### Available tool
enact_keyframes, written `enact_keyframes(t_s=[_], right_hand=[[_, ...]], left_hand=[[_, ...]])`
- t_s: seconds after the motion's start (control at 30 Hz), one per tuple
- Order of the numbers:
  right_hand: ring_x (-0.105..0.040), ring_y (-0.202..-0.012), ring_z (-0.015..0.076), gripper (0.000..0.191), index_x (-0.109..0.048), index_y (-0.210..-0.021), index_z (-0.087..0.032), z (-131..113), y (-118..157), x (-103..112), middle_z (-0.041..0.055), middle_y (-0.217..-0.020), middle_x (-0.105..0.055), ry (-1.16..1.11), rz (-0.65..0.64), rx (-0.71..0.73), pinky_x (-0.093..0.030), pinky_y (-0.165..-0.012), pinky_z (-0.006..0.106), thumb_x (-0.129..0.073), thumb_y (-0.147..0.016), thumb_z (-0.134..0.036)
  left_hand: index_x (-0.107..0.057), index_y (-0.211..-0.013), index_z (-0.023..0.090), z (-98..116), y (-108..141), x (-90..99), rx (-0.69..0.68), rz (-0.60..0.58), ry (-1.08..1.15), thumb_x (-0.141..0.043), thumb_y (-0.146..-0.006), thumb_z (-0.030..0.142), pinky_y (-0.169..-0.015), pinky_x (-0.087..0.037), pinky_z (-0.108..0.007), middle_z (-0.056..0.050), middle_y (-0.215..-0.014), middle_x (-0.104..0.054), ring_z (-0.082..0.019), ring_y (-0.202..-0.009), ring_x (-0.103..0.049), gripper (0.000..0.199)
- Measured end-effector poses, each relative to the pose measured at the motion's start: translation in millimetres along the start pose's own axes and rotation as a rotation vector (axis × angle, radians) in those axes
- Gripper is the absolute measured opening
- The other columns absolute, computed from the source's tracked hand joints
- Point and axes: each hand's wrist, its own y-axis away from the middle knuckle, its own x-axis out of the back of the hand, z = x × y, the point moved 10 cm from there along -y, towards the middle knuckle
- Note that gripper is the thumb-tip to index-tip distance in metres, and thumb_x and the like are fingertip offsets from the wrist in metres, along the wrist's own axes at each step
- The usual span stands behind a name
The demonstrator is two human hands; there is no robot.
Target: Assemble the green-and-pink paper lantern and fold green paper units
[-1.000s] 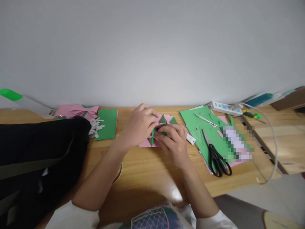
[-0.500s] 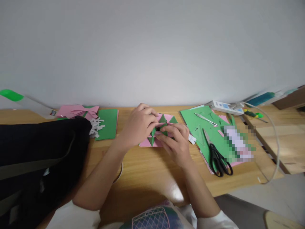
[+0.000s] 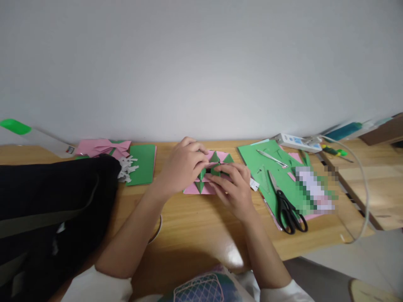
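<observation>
Between my hands on the wooden table lies a folded paper piece (image 3: 200,187), pink with green pointed triangles and standing folds. My left hand (image 3: 186,161) grips its left side, fingers bent over the upper fold. From the right, my right hand (image 3: 234,186) pinches the lower and right folds with thumb and fingers. A small dark gap shows at the middle of the piece. My fingers cover part of its left and right edges.
At right, green paper sheets (image 3: 252,157) carry black-handled scissors (image 3: 285,209) and a pen (image 3: 272,158). Behind them sits a white power strip (image 3: 299,142) with a cable. To the left are a black bag (image 3: 63,201), white paper scraps (image 3: 126,169), green paper (image 3: 143,163) and a pink paper bow (image 3: 111,147).
My right fingers have shifted slightly on the folds. Both hands otherwise stay in place on the folded paper piece.
</observation>
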Motion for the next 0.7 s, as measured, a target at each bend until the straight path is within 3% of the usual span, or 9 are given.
enact_keyframes(t_s=[0.23, 0.53, 0.7], right_hand=[[-0.054, -0.099, 0.021, 0.011, -0.071, -0.087, -0.024, -3.1, -1.3, 1.1, 0.0051, -0.099, -0.068, 0.032, 0.014, 0.003, -0.042, -0.084, 0.038, -0.063, -0.085, -0.017], [-0.053, -0.103, 0.0224, 0.017, -0.068, -0.098, -0.022, -2.2, 0.7, -1.4, 0.007, -0.103, -0.066, 0.015, 0.005, 0.005, -0.043, -0.087, 0.041, -0.062, -0.084, -0.015], [-0.052, -0.101, 0.0227, 0.014, -0.069, -0.091, -0.021, -4.0, -0.3, -0.5, 0.0076, -0.102, -0.066, -0.006, 0.018, 0.009, -0.043, -0.086, 0.041, -0.063, -0.082, -0.012]], left_hand=[[-0.071, -0.071, 0.018, -0.5, 0.2, -0.8, 0.013, -0.014, 0.003, -0.056, -0.086, 0.014, -0.083, -0.045, -0.038, -0.004, -0.091, -0.07, -0.022, -0.095, -0.051, 0.021], [-0.071, -0.071, 0.018, -1.1, 0.4, 1.8, 0.026, 0.004, 0.014, -0.055, -0.086, 0.016, -0.082, -0.046, -0.039, -0.005, -0.092, -0.07, -0.022, -0.094, -0.052, 0.022], [-0.072, -0.072, 0.018, -1.7, 0.6, 1.1, 0.025, 0.011, 0.014, -0.056, -0.086, 0.016, -0.082, -0.047, -0.038, -0.005, -0.092, -0.07, -0.022, -0.094, -0.053, 0.021]])
